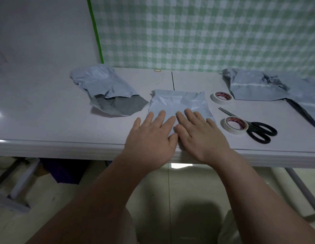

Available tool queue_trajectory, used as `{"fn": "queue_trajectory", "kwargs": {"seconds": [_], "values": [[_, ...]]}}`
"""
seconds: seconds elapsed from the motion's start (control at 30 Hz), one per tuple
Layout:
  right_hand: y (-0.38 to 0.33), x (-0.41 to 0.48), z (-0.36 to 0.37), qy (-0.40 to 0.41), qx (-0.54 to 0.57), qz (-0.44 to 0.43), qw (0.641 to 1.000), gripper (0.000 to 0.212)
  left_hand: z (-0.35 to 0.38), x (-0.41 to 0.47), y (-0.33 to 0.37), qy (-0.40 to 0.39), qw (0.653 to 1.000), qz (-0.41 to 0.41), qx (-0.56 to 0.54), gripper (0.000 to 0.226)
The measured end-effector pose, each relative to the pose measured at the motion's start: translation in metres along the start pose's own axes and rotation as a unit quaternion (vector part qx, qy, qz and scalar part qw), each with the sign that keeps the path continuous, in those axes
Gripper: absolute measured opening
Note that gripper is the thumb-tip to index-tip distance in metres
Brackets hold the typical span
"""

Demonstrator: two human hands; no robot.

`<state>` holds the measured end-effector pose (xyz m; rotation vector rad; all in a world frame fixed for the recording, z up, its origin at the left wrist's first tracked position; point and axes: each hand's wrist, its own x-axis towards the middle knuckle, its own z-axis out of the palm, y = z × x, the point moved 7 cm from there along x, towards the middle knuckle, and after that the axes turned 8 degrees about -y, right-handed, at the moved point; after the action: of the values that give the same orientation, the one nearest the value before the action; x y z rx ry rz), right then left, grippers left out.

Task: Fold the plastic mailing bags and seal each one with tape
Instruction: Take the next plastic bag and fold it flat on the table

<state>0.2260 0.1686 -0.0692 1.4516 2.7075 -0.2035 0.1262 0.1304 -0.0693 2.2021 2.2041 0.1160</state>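
Note:
A grey folded mailing bag (177, 102) lies flat at the table's front middle. My left hand (151, 136) and my right hand (200, 136) rest palm-down side by side on its near half, fingers spread and pressing it flat. Neither hand holds anything. A crumpled mailing bag (107, 90) with its dark inside showing lies to the left. More crumpled mailing bags (269, 87) are piled at the right. Two rolls of white tape sit right of the folded bag, one farther back (221, 97) and one nearer (235, 125).
Black-handled scissors (258, 130) lie partly under the nearer tape roll. A rubber band (157, 70) rests at the table's back edge. The white table (47, 106) ends just under my wrists. A green checked cloth (206, 32) hangs behind.

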Motion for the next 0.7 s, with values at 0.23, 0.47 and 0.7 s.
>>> {"fn": "queue_trajectory", "kwargs": {"seconds": [0.23, 0.47, 0.7], "values": [[0.015, -0.007, 0.000, 0.008, 0.038, 0.051, 0.998, 0.061, 0.003, 0.000, -0.007, -0.038, 0.999, -0.017, -0.019, 0.056], [0.025, -0.014, 0.002, 0.019, 0.041, 0.086, 0.995, 0.075, 0.004, -0.002, -0.010, -0.063, 0.997, -0.036, -0.029, 0.057], [0.034, -0.022, 0.001, 0.025, 0.025, 0.118, 0.992, 0.083, 0.002, -0.004, -0.014, -0.069, 0.995, -0.067, -0.026, 0.069]]}}
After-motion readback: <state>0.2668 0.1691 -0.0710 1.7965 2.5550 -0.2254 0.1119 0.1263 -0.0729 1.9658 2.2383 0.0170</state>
